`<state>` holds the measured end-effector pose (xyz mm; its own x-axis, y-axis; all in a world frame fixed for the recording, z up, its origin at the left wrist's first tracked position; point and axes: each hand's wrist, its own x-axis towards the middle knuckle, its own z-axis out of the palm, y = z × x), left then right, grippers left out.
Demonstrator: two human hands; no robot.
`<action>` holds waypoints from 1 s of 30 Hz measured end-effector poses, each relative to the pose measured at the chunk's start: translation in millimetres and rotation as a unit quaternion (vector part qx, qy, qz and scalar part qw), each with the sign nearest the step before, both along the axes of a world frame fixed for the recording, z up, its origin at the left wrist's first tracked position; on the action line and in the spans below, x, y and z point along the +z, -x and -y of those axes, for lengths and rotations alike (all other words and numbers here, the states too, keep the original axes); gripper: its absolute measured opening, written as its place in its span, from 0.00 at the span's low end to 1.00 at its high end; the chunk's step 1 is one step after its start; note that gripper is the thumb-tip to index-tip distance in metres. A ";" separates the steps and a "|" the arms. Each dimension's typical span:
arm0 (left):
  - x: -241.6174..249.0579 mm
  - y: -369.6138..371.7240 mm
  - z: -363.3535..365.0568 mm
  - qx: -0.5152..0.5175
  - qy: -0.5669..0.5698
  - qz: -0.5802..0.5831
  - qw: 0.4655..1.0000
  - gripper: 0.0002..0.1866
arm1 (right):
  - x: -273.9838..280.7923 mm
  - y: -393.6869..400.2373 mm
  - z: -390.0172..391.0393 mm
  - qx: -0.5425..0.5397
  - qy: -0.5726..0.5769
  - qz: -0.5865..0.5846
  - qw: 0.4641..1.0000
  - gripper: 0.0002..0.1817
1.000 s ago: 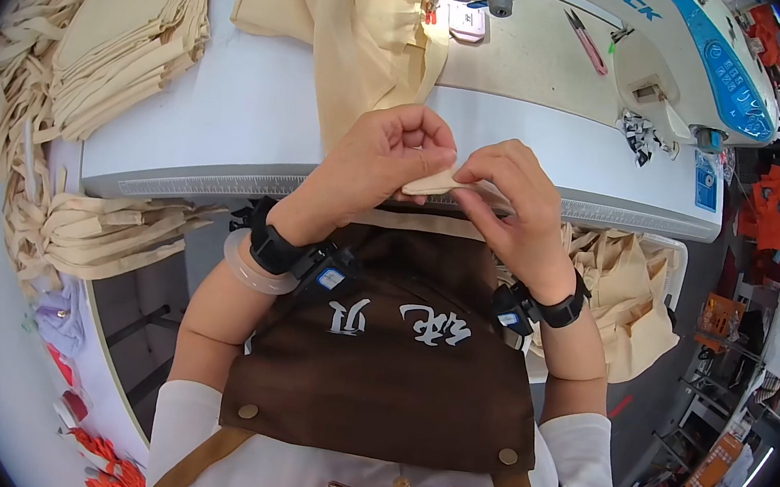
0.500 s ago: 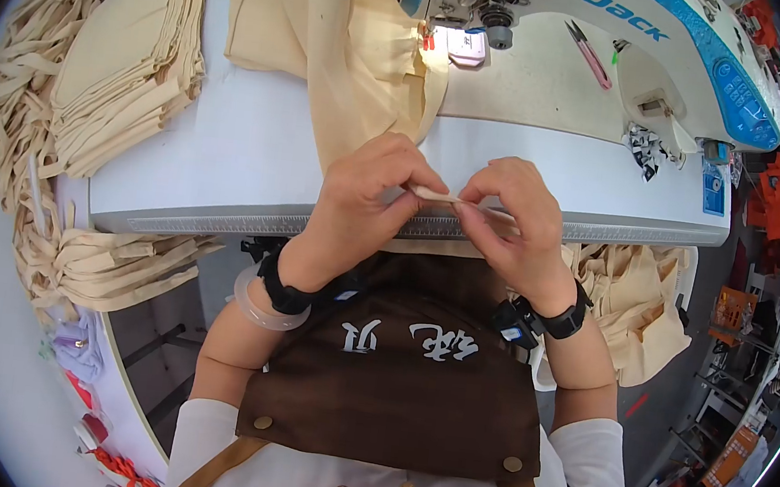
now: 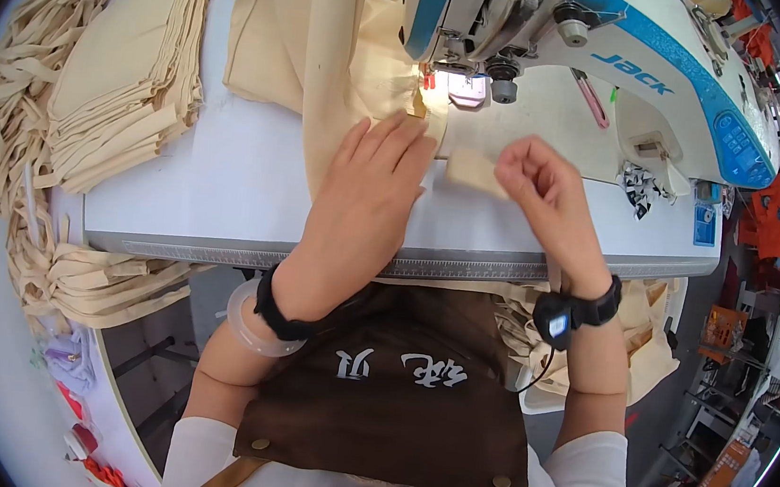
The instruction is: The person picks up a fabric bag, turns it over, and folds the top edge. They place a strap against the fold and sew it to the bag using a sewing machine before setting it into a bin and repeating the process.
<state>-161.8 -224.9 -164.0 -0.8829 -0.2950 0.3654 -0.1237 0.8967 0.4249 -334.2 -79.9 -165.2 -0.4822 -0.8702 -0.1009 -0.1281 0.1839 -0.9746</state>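
Note:
My left hand [image 3: 373,180] lies flat, fingers stretched out, on the lower end of the large beige cloth [image 3: 333,57] at the table's front. That cloth runs up under the head of the sewing machine [image 3: 550,32], beside its lit needle area. To the right, my right hand [image 3: 551,199] pinches one end of a small beige strip [image 3: 476,172], held over the white table and blurred by motion. The strip's free end points left, toward the cloth, with a gap between it and my left hand.
Folded beige cloth [image 3: 133,64] is stacked at the left, beside bundled strips [image 3: 21,91]. Pink-handled snippers [image 3: 591,98] lie on the machine bed. A ruler tape [image 3: 265,255] runs along the table's front edge, and more beige cloth [image 3: 650,347] hangs below at the right.
My hands have parted. The left has moved up and flattened onto the large cloth; the right has moved right with the small strip. The machine and table appear lower in view.

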 end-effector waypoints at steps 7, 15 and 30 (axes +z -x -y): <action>-26.7 27.3 8.0 0.053 0.113 0.044 0.991 0.24 | -0.7 42.5 53.9 -0.004 -0.077 -0.200 0.977 0.12; -25.3 30.8 8.3 0.049 0.006 0.059 0.997 0.28 | -22.0 52.0 73.7 -0.036 -0.115 -0.275 0.954 0.22; -19.7 30.7 6.9 0.045 -0.008 0.084 0.995 0.31 | -52.6 51.4 81.7 -0.076 -0.082 -0.310 0.944 0.25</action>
